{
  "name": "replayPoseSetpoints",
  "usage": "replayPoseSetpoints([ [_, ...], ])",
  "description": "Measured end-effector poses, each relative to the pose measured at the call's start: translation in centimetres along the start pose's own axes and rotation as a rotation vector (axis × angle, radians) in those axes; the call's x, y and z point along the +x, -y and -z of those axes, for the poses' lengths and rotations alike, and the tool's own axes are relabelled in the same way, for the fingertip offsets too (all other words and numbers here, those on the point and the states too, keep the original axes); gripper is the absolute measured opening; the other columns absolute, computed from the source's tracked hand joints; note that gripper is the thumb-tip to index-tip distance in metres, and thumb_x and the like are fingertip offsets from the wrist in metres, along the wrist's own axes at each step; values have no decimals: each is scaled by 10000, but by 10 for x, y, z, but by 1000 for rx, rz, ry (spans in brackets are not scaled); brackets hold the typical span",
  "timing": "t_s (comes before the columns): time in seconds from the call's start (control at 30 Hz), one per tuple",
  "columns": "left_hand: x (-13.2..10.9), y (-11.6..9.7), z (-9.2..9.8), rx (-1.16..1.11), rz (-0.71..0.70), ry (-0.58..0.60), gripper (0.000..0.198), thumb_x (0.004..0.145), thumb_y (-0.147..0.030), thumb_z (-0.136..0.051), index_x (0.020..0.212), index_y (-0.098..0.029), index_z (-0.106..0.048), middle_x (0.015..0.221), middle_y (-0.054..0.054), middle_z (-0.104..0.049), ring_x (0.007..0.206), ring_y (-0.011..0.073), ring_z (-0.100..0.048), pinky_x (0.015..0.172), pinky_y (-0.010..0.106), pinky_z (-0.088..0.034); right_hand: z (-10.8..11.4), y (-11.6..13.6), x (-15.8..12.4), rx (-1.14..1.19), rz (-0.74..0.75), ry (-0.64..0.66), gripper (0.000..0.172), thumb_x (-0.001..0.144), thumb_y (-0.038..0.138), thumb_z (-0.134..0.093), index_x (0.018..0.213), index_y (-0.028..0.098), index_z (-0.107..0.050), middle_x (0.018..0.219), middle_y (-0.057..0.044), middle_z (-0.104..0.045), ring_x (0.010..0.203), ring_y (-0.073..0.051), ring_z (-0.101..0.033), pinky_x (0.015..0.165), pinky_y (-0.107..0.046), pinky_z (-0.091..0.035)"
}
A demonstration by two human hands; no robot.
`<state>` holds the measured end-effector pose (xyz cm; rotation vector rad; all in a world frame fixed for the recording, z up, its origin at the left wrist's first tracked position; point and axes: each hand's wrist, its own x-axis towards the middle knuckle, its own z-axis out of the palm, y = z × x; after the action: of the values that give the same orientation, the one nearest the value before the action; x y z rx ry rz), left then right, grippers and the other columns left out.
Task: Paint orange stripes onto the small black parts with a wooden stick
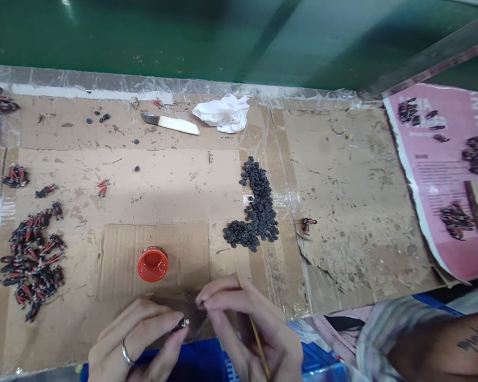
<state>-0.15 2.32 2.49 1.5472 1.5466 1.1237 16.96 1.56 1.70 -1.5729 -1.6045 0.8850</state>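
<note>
At the near edge of the cardboard, my left hand (133, 339), with a ring on one finger, pinches a small dark figure (181, 322) with a pale tip. Just right of it, my right hand (263, 323) holds a thin wooden stick (259, 347) that runs under its fingers; the stick's ends are not clear. A tiny dark piece (202, 303) sits between that hand's thumb and fingertips. The hands are apart. Beyond them stands a small red cup (139, 268). Many small black discs (261, 204) lie heaped farther out, beyond my right hand.
Red-and-black figures (34, 249) lie piled at the left. A white-handled knife (177, 124) and crumpled white cloth (223, 114) lie at the back. One figure (308, 225) lies right of the discs. A pink sheet (426, 185) bears more pieces; another person's arm (442, 345) is close by.
</note>
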Motion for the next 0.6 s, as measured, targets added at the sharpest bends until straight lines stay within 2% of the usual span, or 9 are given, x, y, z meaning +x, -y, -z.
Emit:
replayPoseSetpoints([
  [0.07, 2, -3, 1, 21, 19, -47, 35, 592, -296, -656, 624, -304, -642, 496, -117, -656, 420, 48, -613, 354, 84, -543, 10, -9, 7, -242, 23, 13, 139, 766, 170, -582, 844, 265, -648, 763, -16, -692, 664, -179, -701, 550, -261, -608],
  [0.13, 3, -5, 1, 33, 50, -84, 10, 598, -304, -648, 595, -295, -644, 487, -104, -655, 426, 63, -620, 330, 104, -538, 17, -14, 11, -381, 9, 15, 113, 790, 239, -543, 835, 250, -646, 773, -27, -675, 703, -185, -695, 596, -279, -607],
  [0.23, 4, -6, 1, 30, 88, -113, 17, 593, -303, -653, 589, -300, -637, 513, -85, -680, 484, 100, -651, 326, 139, -549, 20, -16, 13, -416, 3, -51, 139, 814, 272, -500, 826, 239, -635, 780, -28, -670, 720, -170, -701, 633, -261, -611],
  [0.33, 6, -6, 1, 32, 87, -110, 48, 597, -329, -646, 577, -286, -643, 497, -76, -683, 470, 103, -650, 340, 143, -556, 16, -15, 9, -399, 42, -125, 107, 815, 269, -517, 810, 241, -620, 772, -22, -689, 700, -166, -710, 625, -253, -609],
  [0.47, 7, -5, 2, 31, 75, -124, 29, 584, -303, -658, 607, -309, -641, 461, -109, -644, 416, 72, -609, 343, 148, -547, 13, -20, 2, -419, 101, -101, 76, 807, 261, -545, 835, 256, -615, 802, -33, -712, 713, -198, -706, 626, -298, -611],
  [0.5, 7, -4, 2, 23, 79, -121, 79, 568, -280, -672, 628, -319, -637, 473, -115, -644, 422, 70, -608, 342, 146, -546, 13, -22, 1, -434, 115, -86, 83, 805, 252, -549, 851, 259, -617, 814, -38, -717, 721, -207, -704, 629, -311, -611],
  [0.6, 5, 0, 3, -10, 77, -67, 123, 558, -256, -686, 658, -310, -641, 517, -102, -666, 459, 82, -631, 356, 140, -558, 15, -24, 0, -469, 141, -52, 120, 800, 226, -562, 898, 257, -625, 831, -47, -732, 727, -221, -705, 644, -333, -612],
])
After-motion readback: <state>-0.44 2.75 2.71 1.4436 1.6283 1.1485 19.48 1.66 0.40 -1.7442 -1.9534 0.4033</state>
